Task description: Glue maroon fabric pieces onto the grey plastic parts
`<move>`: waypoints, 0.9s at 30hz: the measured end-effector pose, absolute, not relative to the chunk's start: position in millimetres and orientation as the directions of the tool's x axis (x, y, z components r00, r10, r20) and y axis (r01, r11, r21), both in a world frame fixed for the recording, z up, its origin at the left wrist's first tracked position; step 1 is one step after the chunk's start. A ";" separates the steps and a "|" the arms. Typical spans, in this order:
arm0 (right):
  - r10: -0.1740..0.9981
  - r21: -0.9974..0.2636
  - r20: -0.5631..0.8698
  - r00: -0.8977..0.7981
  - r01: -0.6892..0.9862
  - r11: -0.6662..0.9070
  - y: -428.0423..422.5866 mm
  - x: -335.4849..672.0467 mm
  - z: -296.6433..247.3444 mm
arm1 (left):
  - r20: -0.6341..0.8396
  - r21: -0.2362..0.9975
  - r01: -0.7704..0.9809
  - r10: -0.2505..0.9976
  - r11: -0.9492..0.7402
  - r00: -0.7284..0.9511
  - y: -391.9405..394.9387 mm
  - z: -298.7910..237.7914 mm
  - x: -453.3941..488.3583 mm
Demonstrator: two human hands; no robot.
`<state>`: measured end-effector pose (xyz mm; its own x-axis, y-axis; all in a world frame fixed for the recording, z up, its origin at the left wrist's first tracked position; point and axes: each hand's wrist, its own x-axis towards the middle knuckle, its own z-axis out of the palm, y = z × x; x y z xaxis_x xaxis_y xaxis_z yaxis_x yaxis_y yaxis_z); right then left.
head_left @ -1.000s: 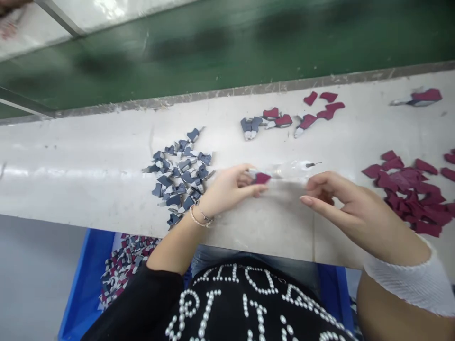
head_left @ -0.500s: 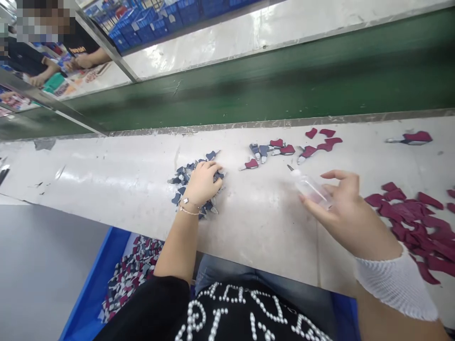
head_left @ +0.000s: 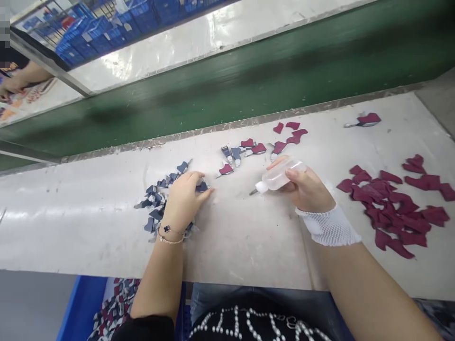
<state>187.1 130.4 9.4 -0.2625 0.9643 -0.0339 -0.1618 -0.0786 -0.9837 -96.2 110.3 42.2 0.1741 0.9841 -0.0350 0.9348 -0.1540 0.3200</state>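
The person's left hand [head_left: 183,201] is half curled over a heap of small navy-and-grey angular pieces [head_left: 151,222], thumb and fingertips around one navy piece [head_left: 202,186]; whether it is gripped cannot be told. The right hand [head_left: 313,192] is closed around a translucent plastic squeeze bottle [head_left: 279,177], tilted over the pale tabletop [head_left: 245,246]. Flat maroon pieces [head_left: 387,201] lie loosely piled to its right.

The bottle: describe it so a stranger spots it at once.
Over the white tabletop, find the right hand. It holds the bottle, its dark tip pointing left; unlike the maroon pieces and navy ones, the bottle is translucent, with a white cap.
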 end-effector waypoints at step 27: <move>0.905 -0.830 0.390 -0.169 0.361 0.425 72.2 193.4 44.8 | -0.150 0.988 0.062 0.848 0.138 0.508 86.8 11.4 -33.3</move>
